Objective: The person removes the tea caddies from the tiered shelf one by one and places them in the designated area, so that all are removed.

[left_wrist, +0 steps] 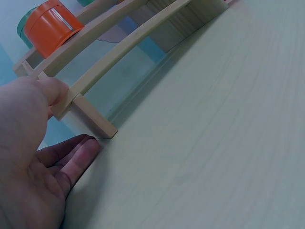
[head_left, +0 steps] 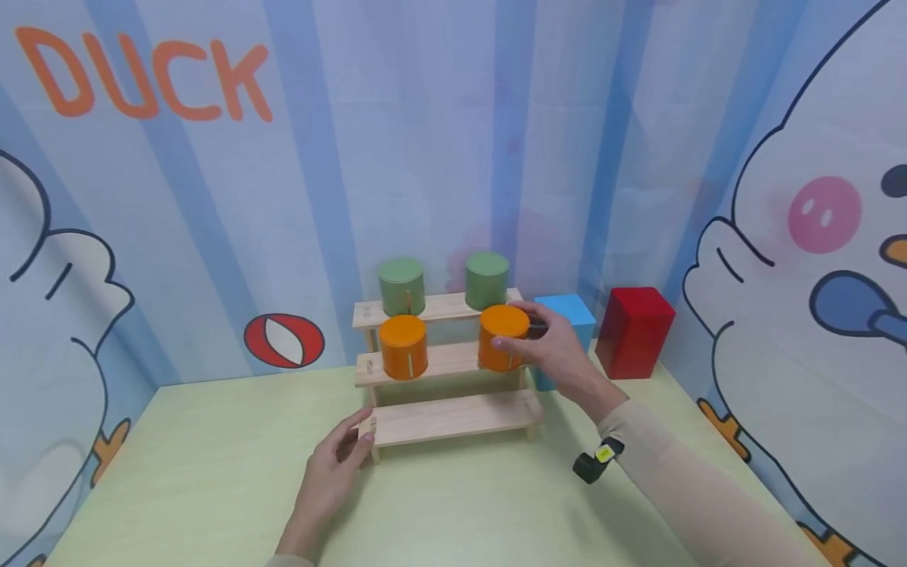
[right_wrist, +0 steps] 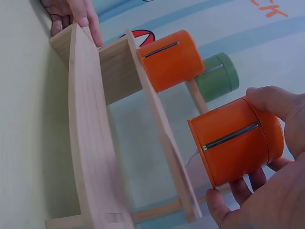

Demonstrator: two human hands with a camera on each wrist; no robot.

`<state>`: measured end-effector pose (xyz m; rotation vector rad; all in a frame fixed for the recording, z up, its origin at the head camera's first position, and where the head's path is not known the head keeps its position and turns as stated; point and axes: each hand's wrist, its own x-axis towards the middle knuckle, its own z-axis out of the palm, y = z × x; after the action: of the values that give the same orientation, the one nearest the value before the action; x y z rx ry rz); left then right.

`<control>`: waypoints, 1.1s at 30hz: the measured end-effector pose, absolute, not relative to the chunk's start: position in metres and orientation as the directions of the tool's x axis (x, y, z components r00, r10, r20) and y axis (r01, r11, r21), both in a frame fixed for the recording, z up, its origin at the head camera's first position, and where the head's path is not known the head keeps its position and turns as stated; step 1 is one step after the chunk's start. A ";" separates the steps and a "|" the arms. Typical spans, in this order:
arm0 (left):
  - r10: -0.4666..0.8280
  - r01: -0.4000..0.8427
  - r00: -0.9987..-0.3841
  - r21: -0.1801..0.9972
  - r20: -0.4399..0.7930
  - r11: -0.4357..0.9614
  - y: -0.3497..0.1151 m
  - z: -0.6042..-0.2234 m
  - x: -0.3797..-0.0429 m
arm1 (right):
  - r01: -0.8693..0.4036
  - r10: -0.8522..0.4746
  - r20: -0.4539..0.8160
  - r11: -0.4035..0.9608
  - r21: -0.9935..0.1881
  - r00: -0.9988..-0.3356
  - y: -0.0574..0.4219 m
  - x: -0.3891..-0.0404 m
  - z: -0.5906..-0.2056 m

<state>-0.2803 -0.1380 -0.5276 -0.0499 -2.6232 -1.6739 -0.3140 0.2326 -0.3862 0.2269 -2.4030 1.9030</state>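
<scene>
A three-tier wooden rack [head_left: 453,421] stands on the table. My right hand [head_left: 560,354] grips an orange canister [head_left: 504,339], thumb on one side and fingers curled round the other. It is upright, close at the right end of the middle shelf; a narrow vertical strip marks its side. Another orange canister [head_left: 404,348] stands on that shelf's left part. Two green canisters, one left [head_left: 401,286] and one right [head_left: 486,281], stand on the top shelf. My left hand [head_left: 329,465] holds the left end of the bottom shelf [left_wrist: 114,55] between thumb and fingers, beside its leg.
Behind my right hand stand a blue box [head_left: 574,315] and a red box [head_left: 635,332]. A striped backdrop [head_left: 425,157] with printed ducks closes off the back and sides. The pale table [head_left: 453,512] runs in front of the rack. A black strap with a yellow tag [head_left: 602,455] hangs at my right wrist.
</scene>
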 end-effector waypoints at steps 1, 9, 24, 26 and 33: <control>0.012 0.044 -0.999 0.905 0.042 0.422 -0.138 -0.528 -0.280 | -0.160 -0.075 0.146 0.226 -0.961 -0.986 0.234 -0.312 -0.383; 0.010 0.026 -1.000 0.900 0.023 0.434 -0.139 -0.526 -0.281 | -0.174 -0.070 0.161 0.288 -0.942 -0.985 0.251 -0.302 -0.365; 0.010 0.031 -1.000 0.903 0.029 0.428 -0.134 -0.530 -0.281 | -0.181 0.017 0.199 0.350 -0.919 -0.980 0.303 -0.278 -0.358; 0.008 0.032 -0.999 0.901 0.031 0.432 -0.134 -0.529 -0.281 | -0.178 0.027 0.200 0.359 -0.916 -0.979 0.309 -0.276 -0.357; 0.004 0.032 -0.999 0.899 0.034 0.438 -0.137 -0.528 -0.281 | -0.157 0.048 0.187 0.365 -0.918 -0.981 0.325 -0.274 -0.354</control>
<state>-0.2810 -0.1372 -0.5284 -0.0335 -2.6408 -1.6516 -0.2737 0.3250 -0.3537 0.0983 -2.4401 1.6716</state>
